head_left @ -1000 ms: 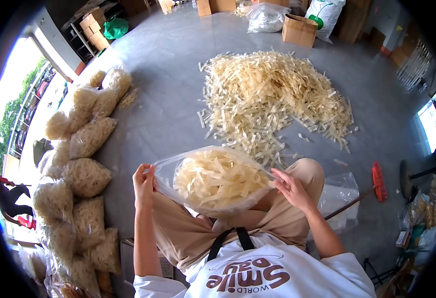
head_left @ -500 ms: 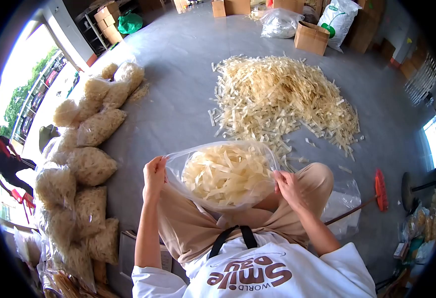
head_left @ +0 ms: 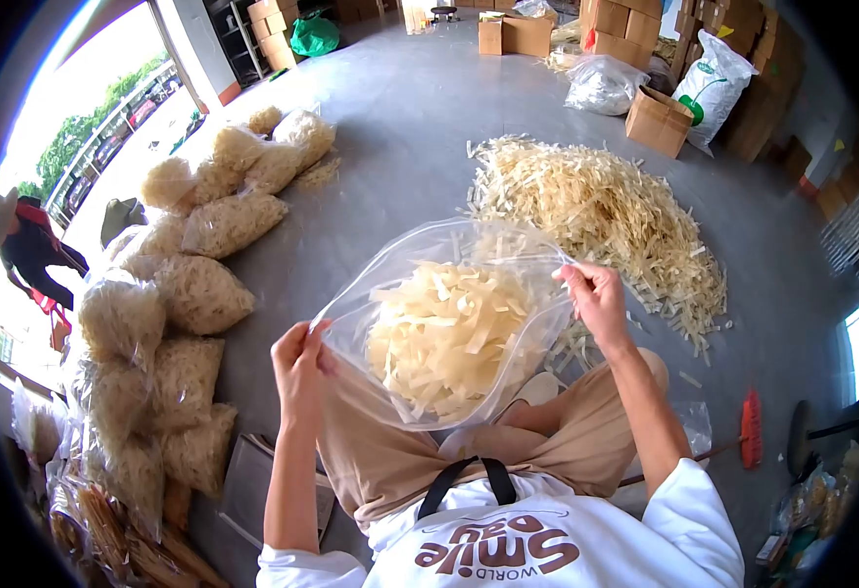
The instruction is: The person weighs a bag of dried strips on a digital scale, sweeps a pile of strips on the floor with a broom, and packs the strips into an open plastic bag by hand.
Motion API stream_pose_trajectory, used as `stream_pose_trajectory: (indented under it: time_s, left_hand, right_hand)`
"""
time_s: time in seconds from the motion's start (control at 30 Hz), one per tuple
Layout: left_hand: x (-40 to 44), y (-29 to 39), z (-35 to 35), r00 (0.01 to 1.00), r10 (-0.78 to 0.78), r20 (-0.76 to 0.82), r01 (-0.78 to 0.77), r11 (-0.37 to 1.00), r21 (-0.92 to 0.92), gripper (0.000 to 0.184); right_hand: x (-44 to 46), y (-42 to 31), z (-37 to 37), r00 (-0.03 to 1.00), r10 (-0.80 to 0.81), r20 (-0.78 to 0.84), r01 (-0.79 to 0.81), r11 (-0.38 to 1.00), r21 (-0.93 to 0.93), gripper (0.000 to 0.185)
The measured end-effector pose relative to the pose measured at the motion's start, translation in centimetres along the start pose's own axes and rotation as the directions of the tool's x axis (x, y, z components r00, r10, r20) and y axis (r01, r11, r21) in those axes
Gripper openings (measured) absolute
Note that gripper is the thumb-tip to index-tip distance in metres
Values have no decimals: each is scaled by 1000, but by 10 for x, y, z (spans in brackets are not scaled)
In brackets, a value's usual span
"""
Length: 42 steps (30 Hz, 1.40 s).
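A clear plastic bag (head_left: pixel 346 338) with its mouth wide open hangs above my crossed legs. Pale yellow flat strips (head_left: pixel 449 338) fill much of it. My left hand (head_left: pixel 302 363) pinches the rim at the left side. My right hand (head_left: pixel 596 299), raised higher, grips the rim at the upper right. Beyond the bag, a large loose pile of the same strips (head_left: pixel 601 211) lies on the grey floor.
Filled clear bags (head_left: pixel 190 377) are stacked along the left. Another person (head_left: pixel 38 250) is outside at the far left. A cardboard box (head_left: pixel 658 122) and a white sack (head_left: pixel 714 88) stand at the back right. A red brush (head_left: pixel 751 431) lies at right.
Both hands have spread apart, and the bag's mouth is wider and lifted toward the pile. My right hand has risen with the rim. The view has shifted, with the surroundings now further right.
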<state>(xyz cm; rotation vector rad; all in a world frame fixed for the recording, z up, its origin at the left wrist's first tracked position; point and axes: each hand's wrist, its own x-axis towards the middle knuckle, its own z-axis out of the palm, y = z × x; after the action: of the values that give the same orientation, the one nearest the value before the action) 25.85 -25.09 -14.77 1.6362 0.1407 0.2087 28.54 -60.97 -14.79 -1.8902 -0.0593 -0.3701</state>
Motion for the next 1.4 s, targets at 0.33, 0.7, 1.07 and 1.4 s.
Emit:
stream_pose_trajectory:
  time_s: [0.33,0.7,1.07,1.4]
  left_hand:
    - [-60,-68,7,983,-143,119,85,914,396,6]
    - [-20,-15,43,956,-25,293,-221,598,771,24]
    - [31,-31,74,906,56,419,-372,578,726,17]
    - [91,-41,79,923,-188,336,120,969,215,15]
  right_hand:
    - [16,76,27,990,-128,-67,105,955,-277,23]
    - [-86,18,-6,993,-116,-30,96,918,-385,52]
    - [-131,24,5,727,-192,659,573,699,-429,20]
    - [-44,43,12,921,-283,266,371,843,-389,9]
